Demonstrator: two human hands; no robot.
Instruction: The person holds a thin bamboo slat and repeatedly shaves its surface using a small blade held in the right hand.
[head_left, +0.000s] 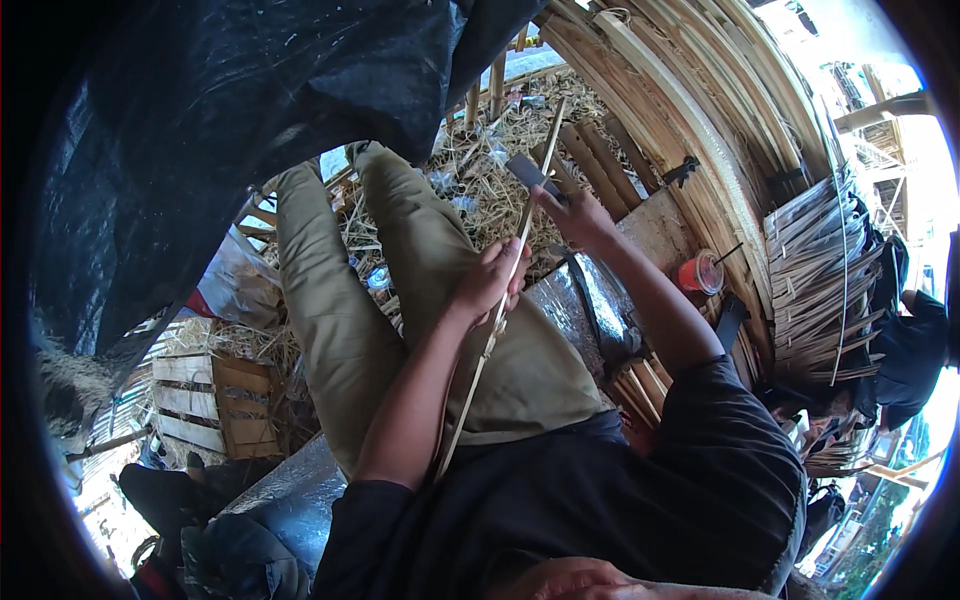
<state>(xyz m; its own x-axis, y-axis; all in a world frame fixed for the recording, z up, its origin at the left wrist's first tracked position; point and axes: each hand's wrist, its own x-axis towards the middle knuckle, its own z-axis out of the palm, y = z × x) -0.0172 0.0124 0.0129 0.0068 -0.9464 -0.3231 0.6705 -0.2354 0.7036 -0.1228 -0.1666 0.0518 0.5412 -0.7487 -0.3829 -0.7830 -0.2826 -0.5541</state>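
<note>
A long, thin pale strip, apparently bamboo (pixel 467 405), runs slantwise across my right thigh, from my waist up past my knees. My left hand (pixel 492 281) is closed around its middle. Higher up, my right hand (pixel 582 216) grips a knife whose broad grey blade (pixel 526 172) lies against the strip; the fingers hide its handle. Small curls or splinters stick out from the strip below my left hand. Both legs, in khaki trousers (pixel 335 290), stretch out ahead of me.
Long split strips (pixel 700 120) are stacked along the right, with a lidded cup of red drink (pixel 701 272) beside them. Shavings (pixel 470 170) and plastic litter cover the ground ahead. A black tarp (pixel 250 110) hangs at upper left; a slatted crate (pixel 215 405) stands below. Another person (pixel 915 340) is at far right.
</note>
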